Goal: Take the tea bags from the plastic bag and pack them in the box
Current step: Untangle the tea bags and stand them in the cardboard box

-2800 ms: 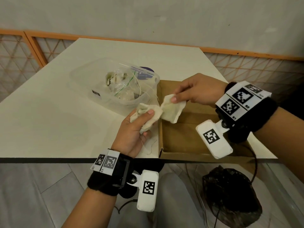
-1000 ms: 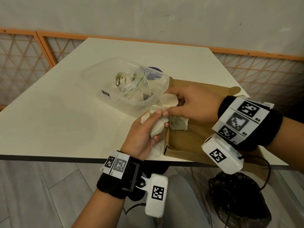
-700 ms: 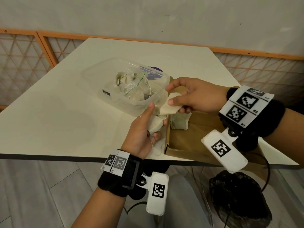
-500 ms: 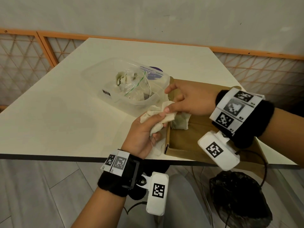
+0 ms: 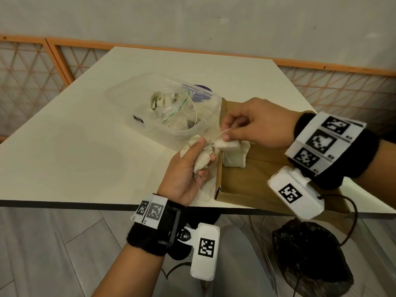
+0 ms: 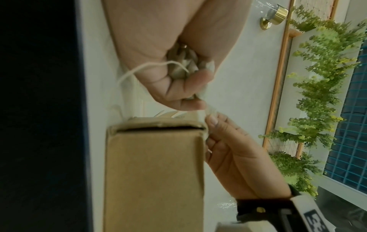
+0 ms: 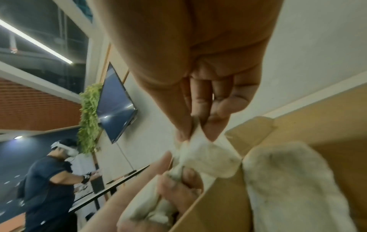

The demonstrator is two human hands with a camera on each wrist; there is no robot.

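Observation:
My left hand [image 5: 188, 168] grips a bunch of white tea bags [image 5: 201, 162] just left of the brown cardboard box [image 5: 252, 181]; the same bunch [image 6: 180, 66] shows in the left wrist view with a string hanging out. My right hand [image 5: 255, 127] pinches one tea bag [image 5: 228, 144] by its top edge over the box's near-left corner, and that bag [image 7: 210, 158] still touches the bunch. Another tea bag [image 5: 234, 158] lies inside the box against its left wall. The plastic bag [image 5: 171, 103] with more tea bags sits in a clear tub [image 5: 139, 99].
The tub stands on the white table [image 5: 75, 151] just left of the box. The box overhangs the table's front edge. A black bag [image 5: 308, 258] lies on the floor below. Another person [image 7: 49, 180] works at a far table.
My right hand put one tea bag in the box, came back to the bunch in my left hand and now pulls another bag away from it toward the box.

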